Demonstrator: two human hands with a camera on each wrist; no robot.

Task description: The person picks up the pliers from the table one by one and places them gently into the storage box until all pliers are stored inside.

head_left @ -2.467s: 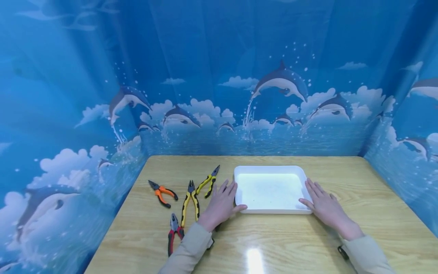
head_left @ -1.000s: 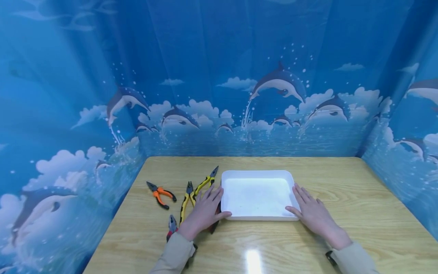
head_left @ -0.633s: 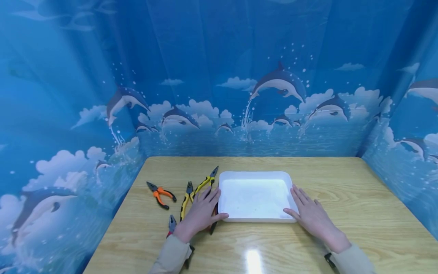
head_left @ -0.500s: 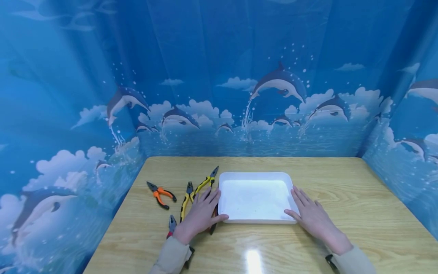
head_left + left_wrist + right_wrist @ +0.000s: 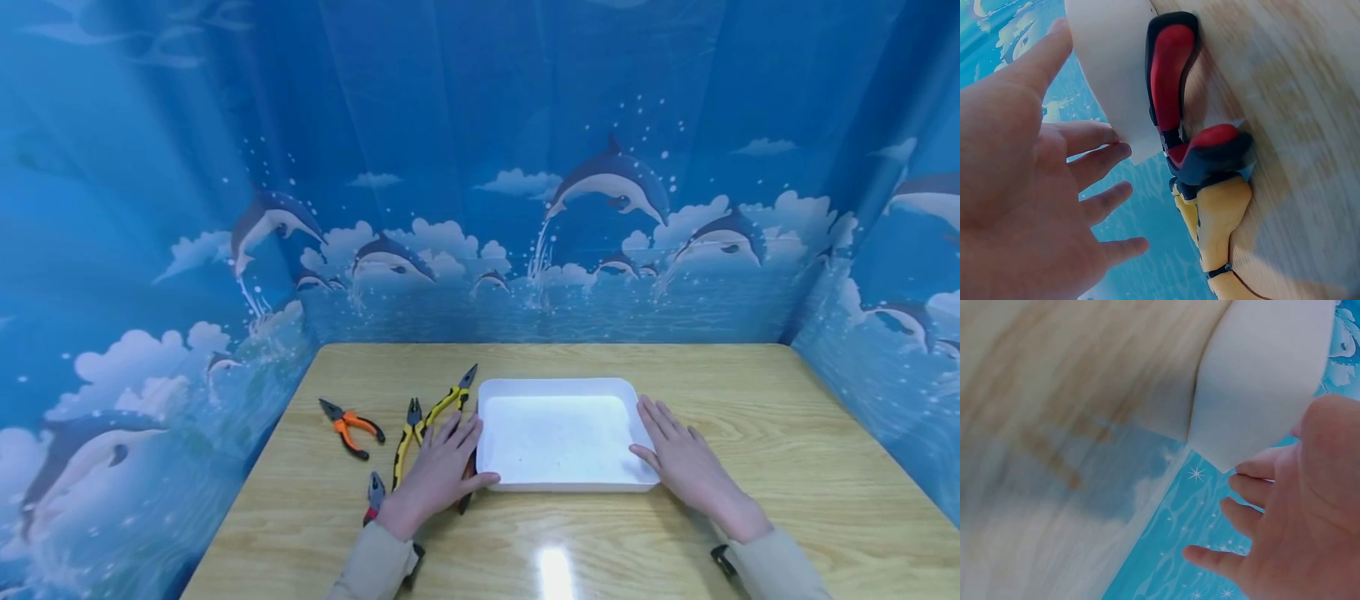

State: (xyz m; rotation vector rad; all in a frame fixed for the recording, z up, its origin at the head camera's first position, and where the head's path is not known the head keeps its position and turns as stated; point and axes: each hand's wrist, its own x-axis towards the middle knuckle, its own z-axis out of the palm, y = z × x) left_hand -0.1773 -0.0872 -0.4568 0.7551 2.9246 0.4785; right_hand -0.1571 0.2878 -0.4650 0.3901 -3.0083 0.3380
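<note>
A white rectangular tray (image 5: 555, 387) lies flat on the wooden table, with a hand at each short side. My left hand (image 5: 435, 471) is against the tray's left side, its fingers spread and thumb at the near corner. On the other side, my right hand (image 5: 690, 471) has straight fingers along the tray's right wall, thumb by the rim. In the left wrist view, pliers with red-and-black handles (image 5: 1171, 75) lie by the tray wall, close to my left palm. My left hand partly hides these and the yellow-and-black pliers (image 5: 405, 446) in the head view.
Orange-handled pliers (image 5: 352, 425) lie at the far left. Yellow needle-nose pliers (image 5: 450, 402) point toward the back, beside the tray. Another red-handled pair of pliers (image 5: 376, 492) is partly under my left forearm. A dolphin-printed curtain (image 5: 465, 208) surrounds the table (image 5: 742, 375).
Both hands have moved left and toward me with the tray, which now sits closer to the pliers. Lately, my right thumb has shifted slightly outward at the tray's rim.
</note>
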